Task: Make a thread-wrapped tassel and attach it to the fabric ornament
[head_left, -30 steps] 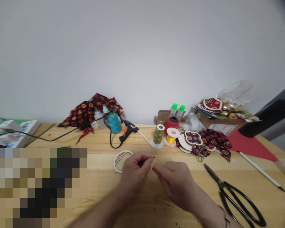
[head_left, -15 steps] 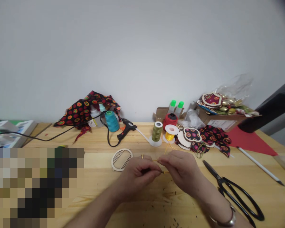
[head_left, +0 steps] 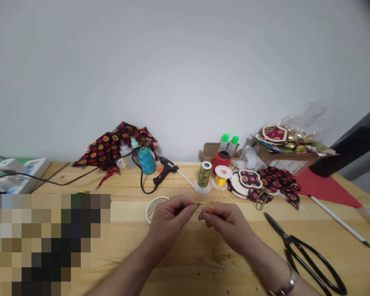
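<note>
Both hands meet over the middle of the wooden table (head_left: 185, 263). My left hand (head_left: 169, 220) pinches one end of a thin yellow cord (head_left: 207, 204). My right hand (head_left: 225, 222) pinches the same cord just to the right, fingertips almost touching the left ones. The cord runs back toward a small yellow spool (head_left: 221, 179). A round white wooden cutout (head_left: 152, 204) lies partly hidden behind my left hand.
Black scissors (head_left: 299, 250) lie at the right. Behind stand an olive thread cone (head_left: 204, 174), a red spool (head_left: 222, 158), a teal cone (head_left: 147, 160), a black glue gun (head_left: 165, 170), patterned fabric (head_left: 117, 142), fabric-covered cutouts (head_left: 249, 179), a cardboard box (head_left: 291, 158) and a white pencil (head_left: 339, 221).
Both hands rose slightly and moved back up the table; the fingertips stay pinched on the yellow cord, now held close together with a short loop between them.
</note>
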Motion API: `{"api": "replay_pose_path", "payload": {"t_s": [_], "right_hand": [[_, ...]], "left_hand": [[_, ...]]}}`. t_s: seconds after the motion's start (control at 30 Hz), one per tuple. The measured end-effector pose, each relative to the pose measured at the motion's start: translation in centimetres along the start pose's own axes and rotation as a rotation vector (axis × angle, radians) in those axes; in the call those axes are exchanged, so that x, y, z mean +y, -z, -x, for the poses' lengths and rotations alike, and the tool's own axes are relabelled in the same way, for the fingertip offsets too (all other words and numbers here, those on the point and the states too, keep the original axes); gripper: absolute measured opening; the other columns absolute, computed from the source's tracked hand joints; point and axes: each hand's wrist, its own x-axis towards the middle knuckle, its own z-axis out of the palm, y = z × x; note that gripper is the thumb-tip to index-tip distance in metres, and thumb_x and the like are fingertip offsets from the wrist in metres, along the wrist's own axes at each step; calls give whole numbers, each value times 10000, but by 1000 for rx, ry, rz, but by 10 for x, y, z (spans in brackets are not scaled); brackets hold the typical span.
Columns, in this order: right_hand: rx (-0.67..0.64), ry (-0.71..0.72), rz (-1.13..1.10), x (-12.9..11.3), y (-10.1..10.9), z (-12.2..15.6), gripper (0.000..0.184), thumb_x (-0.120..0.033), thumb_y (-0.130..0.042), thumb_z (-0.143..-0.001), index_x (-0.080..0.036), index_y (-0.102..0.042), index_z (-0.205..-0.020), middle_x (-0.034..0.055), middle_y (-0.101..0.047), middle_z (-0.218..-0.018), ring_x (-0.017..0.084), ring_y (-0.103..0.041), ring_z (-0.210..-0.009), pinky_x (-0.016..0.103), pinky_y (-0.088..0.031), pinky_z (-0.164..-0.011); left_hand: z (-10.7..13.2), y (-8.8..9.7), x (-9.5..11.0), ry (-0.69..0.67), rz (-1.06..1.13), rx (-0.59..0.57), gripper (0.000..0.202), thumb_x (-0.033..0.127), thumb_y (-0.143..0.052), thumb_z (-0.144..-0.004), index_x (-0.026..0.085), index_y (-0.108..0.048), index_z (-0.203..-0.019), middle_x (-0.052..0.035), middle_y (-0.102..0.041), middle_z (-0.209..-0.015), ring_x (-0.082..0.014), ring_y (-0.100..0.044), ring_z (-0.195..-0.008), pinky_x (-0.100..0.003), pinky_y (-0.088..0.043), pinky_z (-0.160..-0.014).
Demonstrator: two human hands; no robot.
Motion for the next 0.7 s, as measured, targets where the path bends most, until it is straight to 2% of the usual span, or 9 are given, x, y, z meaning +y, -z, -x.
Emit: {"api": "replay_pose_path", "payload": {"t_s": [0.1,0.17,0.3,0.4,0.53,0.7], "right_hand": [[40,-100,-84,1,-3,0,177,-252,-566,-778,-147,-703,-736,-40,-463,-500,85,-397,-478,202,-329,-472],[72,-113,-92,1,-7,0,196,-279,-572,-782,-146,-715,-766,-44,-444,-482,83,-379,-461,202,-320,-455],[114,-28,4,3,-14,4,209,-278,-546,-809,-160,-716,-836,-1,-573,-579,116,-482,-533,223,-391,-515],[99,62,115,4,-17,7,235,-259,-478,-862,-195,-693,-933,14,-641,-685,147,-563,-640,238,-432,-594],[47,128,206,3,-17,11,229,-231,-439,-896,-226,-655,-972,-1,-657,-728,140,-587,-659,233,-434,-627],[30,150,286,1,-15,13,227,-239,-409,-910,-201,-626,-854,-11,-593,-640,125,-539,-582,222,-397,-577]], "left_hand": [[-1,0,-2,-27,-25,53,124,268,-626,-763,181,-666,-684,35,-584,-613,-94,-470,-560,-195,-364,-516],[-2,0,-3,-57,-44,75,116,255,-621,-763,179,-664,-686,31,-597,-624,-103,-500,-590,-201,-391,-556],[-4,0,-6,-76,-81,94,111,239,-616,-761,179,-663,-680,25,-618,-638,-115,-535,-621,-211,-417,-596],[-3,0,-8,-87,-126,107,120,237,-610,-764,181,-661,-670,26,-617,-628,-117,-537,-613,-213,-417,-588],[-2,-2,-7,-126,-186,109,122,213,-599,-766,184,-651,-660,34,-599,-591,-110,-523,-578,-208,-402,-559],[-2,-4,-7,-191,-268,107,153,193,-571,-788,180,-646,-656,29,-588,-589,-110,-513,-571,-214,-388,-552]]}}
